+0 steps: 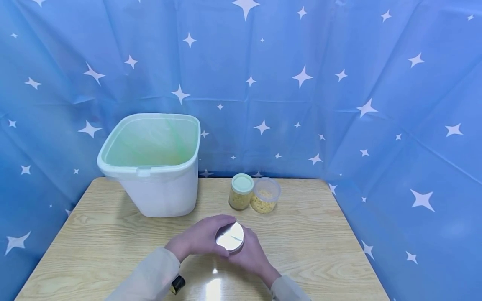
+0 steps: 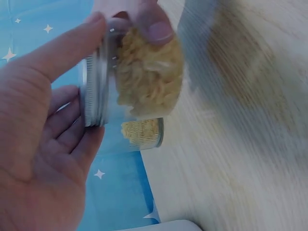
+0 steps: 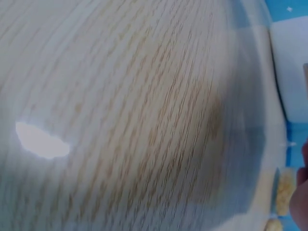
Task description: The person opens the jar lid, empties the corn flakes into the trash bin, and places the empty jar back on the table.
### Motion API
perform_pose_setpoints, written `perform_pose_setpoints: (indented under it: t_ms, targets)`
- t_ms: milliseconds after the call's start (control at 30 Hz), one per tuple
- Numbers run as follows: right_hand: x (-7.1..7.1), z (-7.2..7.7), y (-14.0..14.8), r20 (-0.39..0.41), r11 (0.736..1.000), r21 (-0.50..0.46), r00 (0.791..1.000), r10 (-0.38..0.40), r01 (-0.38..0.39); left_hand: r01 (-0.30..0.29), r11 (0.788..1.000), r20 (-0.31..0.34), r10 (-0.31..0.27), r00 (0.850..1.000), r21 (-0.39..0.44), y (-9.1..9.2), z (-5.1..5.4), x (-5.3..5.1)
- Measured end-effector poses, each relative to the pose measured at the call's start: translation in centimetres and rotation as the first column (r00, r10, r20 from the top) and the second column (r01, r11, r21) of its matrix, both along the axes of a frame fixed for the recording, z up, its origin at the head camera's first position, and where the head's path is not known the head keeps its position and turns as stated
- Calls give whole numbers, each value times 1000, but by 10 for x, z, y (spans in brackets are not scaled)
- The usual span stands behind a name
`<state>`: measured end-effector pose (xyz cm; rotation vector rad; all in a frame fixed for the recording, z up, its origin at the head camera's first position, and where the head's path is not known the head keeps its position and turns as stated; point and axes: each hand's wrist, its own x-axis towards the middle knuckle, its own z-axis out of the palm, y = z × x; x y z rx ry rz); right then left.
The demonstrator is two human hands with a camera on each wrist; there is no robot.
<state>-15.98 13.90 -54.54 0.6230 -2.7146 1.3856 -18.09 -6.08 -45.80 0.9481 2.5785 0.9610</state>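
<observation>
A clear jar [image 2: 149, 86] of yellowish pasta-like pieces is held above the table, near its middle in the head view. My left hand [image 1: 203, 237] grips its silver screw lid [image 1: 230, 236], thumb on one side and fingers on the other. Around the jar's body is my right hand [image 1: 251, 254], its thumb [image 2: 159, 31] lying against the glass in the left wrist view. The lid sits on the jar's mouth; whether it is loose or tight I cannot tell. In the right wrist view only a bit of a hand [image 3: 301, 202] shows at the edge.
Behind the hands, a jar with a pale green lid [image 1: 242, 192] stands beside a clear round container [image 1: 265, 196] of yellow pieces. A large white bin [image 1: 162, 192] occupies the table's back left. A blue starred curtain [image 1: 282, 104] hangs behind the wooden table [image 1: 320, 242].
</observation>
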Motion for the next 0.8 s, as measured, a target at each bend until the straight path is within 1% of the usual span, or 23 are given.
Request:
perform_pose_setpoints:
  t_ms: [100,200,267,333,433,500,533,600,700,733,800]
  targets:
    - [1,0,-1,23,999,19,999,-48,47,-60,998,-22,60,998,-12,2,-2,1]
    - [1,1,-3,45,997,23,996,-79,78,-128,990,-62,125,990,-52,6,-5,3]
    - [2,1,-3,52,994,31,993,-110,108,-171,981,-108,161,981,-92,10,-7,5]
    - [3,1,-4,45,991,42,991,-130,128,-211,970,-160,191,969,-120,13,-9,8]
    - [3,-1,-4,37,988,42,988,-147,145,-243,961,-227,209,951,-134,16,-12,12]
    - [2,-1,-4,32,989,36,989,-144,143,-236,964,-231,203,951,-125,15,-13,13]
    - [2,-2,-4,36,990,29,989,-141,140,-224,967,-225,193,955,-121,14,-14,13]
    - [2,-2,-2,37,992,13,991,-130,129,-187,976,-194,163,967,-115,11,-15,12]
    - [2,-2,1,25,994,9,994,-109,108,-123,988,-123,112,986,-90,4,-13,10]
    - [1,-1,1,16,995,7,995,-97,97,-102,992,-100,94,990,-79,2,-12,8]
    - [1,-1,2,6,997,12,997,-77,77,-61,996,-79,55,995,-70,-1,-10,6]
